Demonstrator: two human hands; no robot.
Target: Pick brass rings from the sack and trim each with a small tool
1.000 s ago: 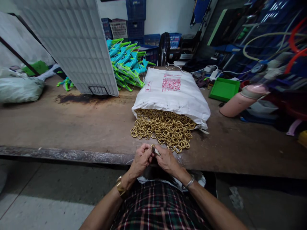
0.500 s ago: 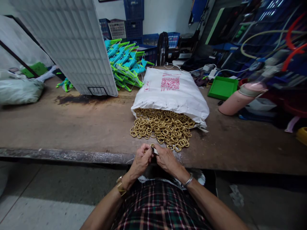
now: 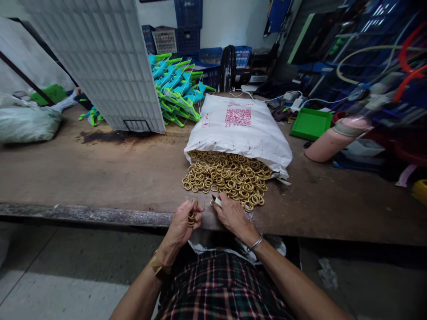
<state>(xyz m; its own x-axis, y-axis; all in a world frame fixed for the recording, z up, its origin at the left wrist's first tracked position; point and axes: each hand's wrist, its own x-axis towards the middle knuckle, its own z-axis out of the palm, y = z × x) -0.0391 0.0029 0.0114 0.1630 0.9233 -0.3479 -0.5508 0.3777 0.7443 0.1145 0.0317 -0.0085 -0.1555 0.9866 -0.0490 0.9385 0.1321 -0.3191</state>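
Note:
Several gold rings (image 3: 192, 218) sit in the curled fingers of my left hand (image 3: 183, 221), just over the table's front edge. My right hand (image 3: 232, 217) is closed around a small knife-like tool (image 3: 217, 201) with a pale handle and a short dark tip pointing up and left. A gold ring shows beside the right fingertips; whether they grip it I cannot tell. Right in front of my hands, a heap of gold rings (image 3: 230, 175) spills from the open mouth of a white sack (image 3: 213, 129) with red print, lying on the wooden table (image 3: 133, 178).
A tall white ribbed panel (image 3: 100, 66) stands at the left, with blue and green plastic parts (image 3: 180, 89) stacked behind it. To the right are a green tray (image 3: 311, 123) and a leaning pink bottle (image 3: 325, 144). A filled pale bag (image 3: 28, 122) lies far left.
My hands were together at the table edge and are now apart. The left hand has moved left and down with its rings; the right has shifted slightly right, showing more of the tool.

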